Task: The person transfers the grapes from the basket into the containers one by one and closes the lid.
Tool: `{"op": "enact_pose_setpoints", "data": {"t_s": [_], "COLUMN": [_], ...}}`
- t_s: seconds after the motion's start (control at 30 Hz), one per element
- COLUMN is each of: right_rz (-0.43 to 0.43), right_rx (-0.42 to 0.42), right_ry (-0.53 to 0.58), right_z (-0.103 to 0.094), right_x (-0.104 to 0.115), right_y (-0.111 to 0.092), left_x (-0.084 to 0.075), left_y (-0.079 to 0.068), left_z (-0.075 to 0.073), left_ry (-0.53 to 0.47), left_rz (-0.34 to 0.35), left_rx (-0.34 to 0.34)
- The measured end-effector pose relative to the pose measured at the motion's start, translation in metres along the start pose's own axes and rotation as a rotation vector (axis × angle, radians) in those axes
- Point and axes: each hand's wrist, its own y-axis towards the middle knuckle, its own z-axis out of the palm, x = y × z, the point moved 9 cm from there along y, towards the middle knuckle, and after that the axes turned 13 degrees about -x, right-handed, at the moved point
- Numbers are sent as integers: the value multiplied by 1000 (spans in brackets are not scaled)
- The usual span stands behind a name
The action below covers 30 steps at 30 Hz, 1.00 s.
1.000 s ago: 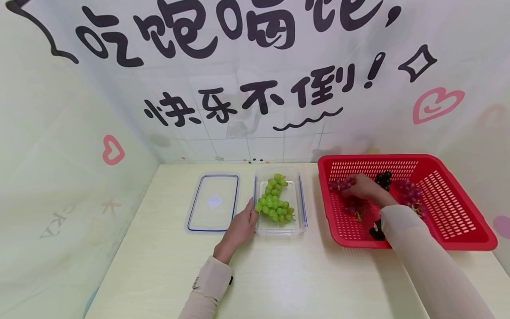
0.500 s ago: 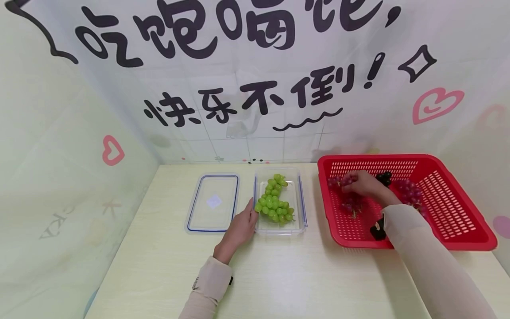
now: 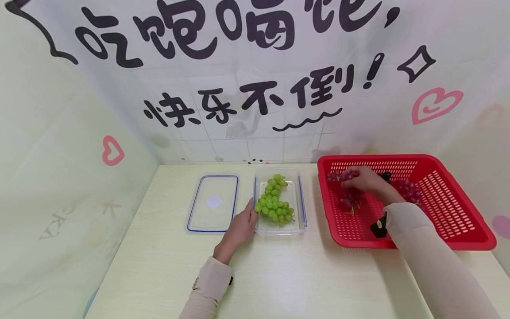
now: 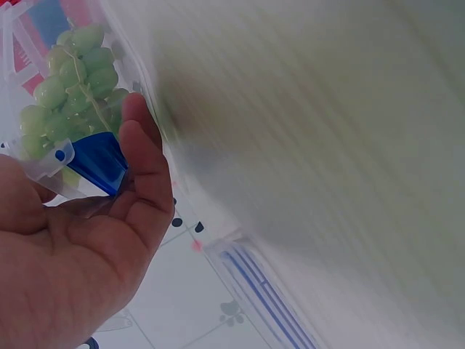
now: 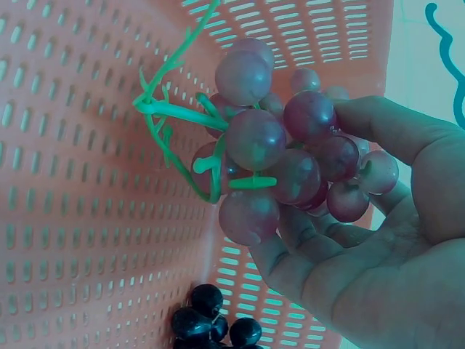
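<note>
My left hand [image 3: 242, 223] grips the left side of a clear food container [image 3: 303, 199], its fingers curled at a blue latch [image 4: 102, 161] in the left wrist view. Inside lie green grapes [image 3: 275, 206]. Over at the red basket [image 3: 466, 243], my right hand [image 3: 364, 179] holds a bunch of red grapes [image 5: 254, 138] between thumb and fingers, close to the back left wall. Green stems [image 5: 182, 113] stick out of that bunch. Grapes show both left of the hand and below it in the head view.
A clear lid [image 3: 215, 217] with a blue seal lies left of the container. Also in the basket are black grapes [image 5: 207, 313] and more red grapes [image 3: 409, 190] at the right. A printed wall sheet [image 3: 227, 146] closes off the table's back edge.
My right hand has risen slightly towards the basket's back wall, and the red grapes have shifted up with it. The left hand and the container have stayed in place.
</note>
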Motion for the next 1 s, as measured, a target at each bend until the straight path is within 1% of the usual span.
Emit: {"op": "enact_pose_setpoints", "data": {"t_s": [0.23, 0.53, 0.63, 0.8, 0.93, 1.0], "right_rz": [-2, -29, -17, 1, 25, 23], "right_rx": [-13, -14, -23, -36, -38, -35], "right_ry": [34, 35, 37, 58, 68, 60], "right_z": [-3, -9, -11, -14, -18, -19], "right_x": [4, 16, 18, 21, 26, 29], "right_y": [-3, -7, -7, -8, -10, -11], "left_x": [-1, 2, 2, 2, 2, 1], "left_y": [-1, 0, 1, 1, 1, 1], "left_z": [1, 2, 2, 2, 2, 2], "left_ry": [-7, -13, -16, -8, -11, -12], "left_rz": [8, 0, 6, -5, -7, -4], "left_rx": [2, 4, 2, 1, -3, -3]}}
